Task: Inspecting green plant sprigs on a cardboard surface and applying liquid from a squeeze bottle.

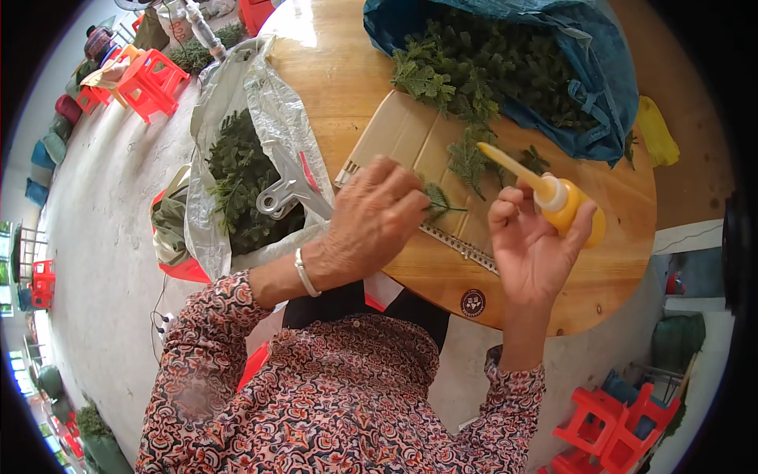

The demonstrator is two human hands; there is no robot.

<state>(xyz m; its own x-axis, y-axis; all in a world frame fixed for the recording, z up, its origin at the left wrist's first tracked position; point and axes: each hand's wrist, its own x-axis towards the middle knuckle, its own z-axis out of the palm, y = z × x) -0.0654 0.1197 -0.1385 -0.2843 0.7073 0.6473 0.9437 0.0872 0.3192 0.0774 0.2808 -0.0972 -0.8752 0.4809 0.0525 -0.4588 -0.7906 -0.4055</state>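
My left hand (375, 217), with a silver bangle at its wrist, is closed above the near edge of a cardboard piece (388, 136). A small green needle sprig (440, 199) sticks out to the right of its fingertips, the bare stem end pointing right. My right hand (537, 249) grips a yellow squeeze bottle (567, 212) between thumb and fingers, palm turned up. The bottle's long tapered nozzle (509, 162) points up and left over the cardboard. More loose sprigs (470, 162) lie on the cardboard's far right part.
A blue bag (612, 71) full of green branches (505, 63) stands at the back of the round wooden table (332, 59). Left, a white sack (272, 87) holds more greenery near a grey clamp (288, 193). Red stools (150, 83) stand on the floor; a yellow item (657, 130) sits right.
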